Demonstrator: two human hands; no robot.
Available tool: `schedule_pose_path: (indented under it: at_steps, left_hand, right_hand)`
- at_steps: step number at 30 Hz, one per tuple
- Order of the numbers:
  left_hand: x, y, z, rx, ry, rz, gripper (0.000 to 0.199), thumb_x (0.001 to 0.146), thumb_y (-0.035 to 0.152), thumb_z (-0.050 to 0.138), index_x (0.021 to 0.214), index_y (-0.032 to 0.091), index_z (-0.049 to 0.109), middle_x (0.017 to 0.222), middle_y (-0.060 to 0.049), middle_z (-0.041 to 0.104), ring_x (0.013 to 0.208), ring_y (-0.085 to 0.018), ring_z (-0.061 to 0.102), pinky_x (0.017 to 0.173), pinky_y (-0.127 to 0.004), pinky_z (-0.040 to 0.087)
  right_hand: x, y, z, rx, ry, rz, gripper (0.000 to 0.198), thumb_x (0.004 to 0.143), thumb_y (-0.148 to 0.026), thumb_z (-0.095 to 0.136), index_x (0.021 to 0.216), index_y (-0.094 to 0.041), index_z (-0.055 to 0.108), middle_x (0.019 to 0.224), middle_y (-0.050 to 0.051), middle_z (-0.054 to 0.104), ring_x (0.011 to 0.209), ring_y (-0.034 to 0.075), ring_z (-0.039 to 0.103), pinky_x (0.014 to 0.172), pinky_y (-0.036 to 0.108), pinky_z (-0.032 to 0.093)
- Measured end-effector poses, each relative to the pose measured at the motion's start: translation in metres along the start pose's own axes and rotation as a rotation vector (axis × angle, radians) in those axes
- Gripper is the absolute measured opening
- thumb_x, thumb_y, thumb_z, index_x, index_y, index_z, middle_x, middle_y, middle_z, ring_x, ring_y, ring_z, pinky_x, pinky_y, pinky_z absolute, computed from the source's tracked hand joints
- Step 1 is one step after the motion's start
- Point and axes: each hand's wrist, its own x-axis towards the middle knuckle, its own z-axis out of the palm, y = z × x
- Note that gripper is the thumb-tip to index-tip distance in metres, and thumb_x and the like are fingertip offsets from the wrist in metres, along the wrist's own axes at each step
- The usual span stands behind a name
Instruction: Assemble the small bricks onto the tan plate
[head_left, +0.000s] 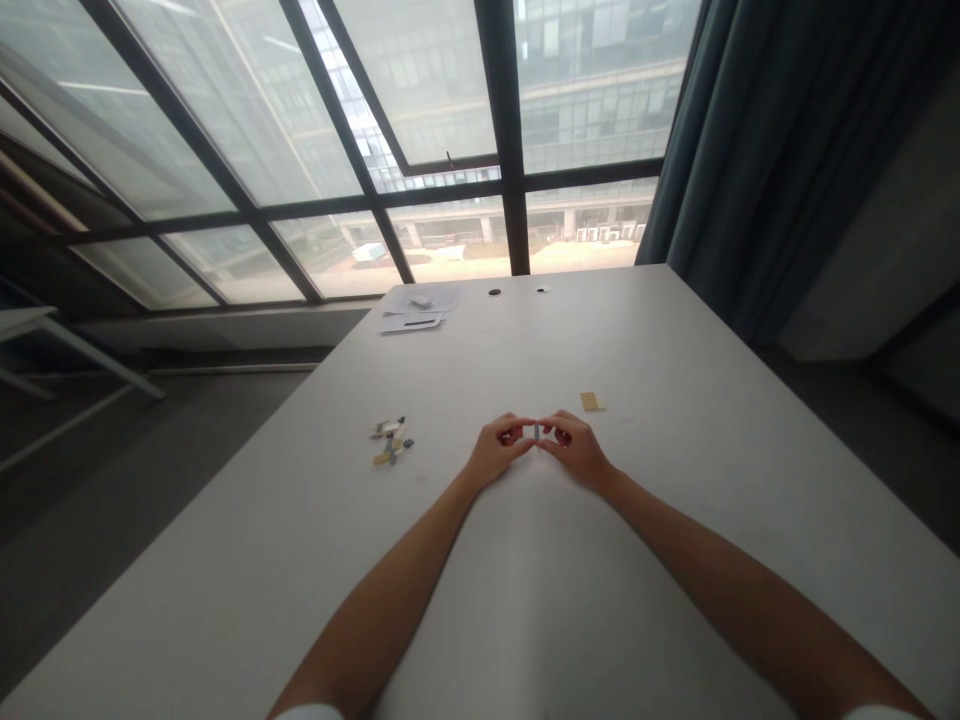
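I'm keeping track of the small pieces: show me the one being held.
The slim grey piece, held between the left hand and the right hand; the flat yellow piece and the pile of mixed pieces both rest on the table.

One left hand (496, 450) and one right hand (576, 452), two in all, pinch one grey piece (537, 433) over one white worktop (660, 570). Nearer the far edge lies one yellow plate (592, 401). Toward the left edge, one cluster of small pieces (391, 444), too small to count. By the far edge, two dark round openings (494, 292); at the far left corner, at least two paper sheets (397, 326).
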Motion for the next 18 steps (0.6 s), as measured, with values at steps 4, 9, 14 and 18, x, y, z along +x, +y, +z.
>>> schedule_pose_path:
  at_steps: [4, 9, 14, 18]
  left_hand:
    - [-0.0001, 0.0024, -0.0007, -0.014, -0.001, -0.006, 0.035, 0.081, 0.038, 0.077, 0.108, 0.016, 0.075, 0.076, 0.002, 0.050, 0.064, -0.009, 0.040, 0.059, -0.023, 0.032]
    - [-0.0001, 0.0007, -0.0014, -0.022, -0.004, -0.009, 0.034, 0.081, 0.037, 0.077, 0.107, 0.016, 0.075, 0.076, 0.002, 0.050, 0.063, -0.008, 0.040, 0.059, -0.023, 0.032]
    - [-0.0001, -0.0017, -0.0020, -0.031, -0.012, -0.010, 0.034, 0.081, 0.036, 0.077, 0.108, 0.016, 0.075, 0.076, 0.002, 0.049, 0.063, -0.008, 0.040, 0.059, -0.023, 0.031]
    - [0.0000, -0.0014, -0.0020, -0.030, -0.015, -0.022, 0.033, 0.081, 0.036, 0.076, 0.107, 0.016, 0.075, 0.075, 0.002, 0.049, 0.063, -0.008, 0.040, 0.059, -0.023, 0.031]
  right_hand:
    - [0.0000, -0.0013, -0.0004, 0.003, -0.001, -0.005, 0.020, 0.083, -0.024, 0.075, 0.102, -0.019, 0.071, 0.084, 0.001, 0.060, 0.061, 0.011, 0.044, 0.057, 0.025, 0.039]
    - [-0.0002, 0.0017, 0.0001, 0.003, -0.003, -0.013, 0.020, 0.081, -0.022, 0.076, 0.100, -0.019, 0.070, 0.084, 0.001, 0.061, 0.062, 0.011, 0.045, 0.057, 0.024, 0.039]
    - [0.0000, 0.0011, 0.0010, -0.004, 0.003, -0.006, 0.020, 0.081, -0.021, 0.076, 0.099, -0.020, 0.070, 0.084, 0.001, 0.061, 0.062, 0.011, 0.045, 0.057, 0.024, 0.040]
    - [-0.0001, 0.0008, 0.0017, -0.006, 0.000, 0.000, 0.020, 0.081, -0.021, 0.076, 0.100, -0.020, 0.070, 0.084, 0.001, 0.061, 0.061, 0.011, 0.045, 0.057, 0.025, 0.040]
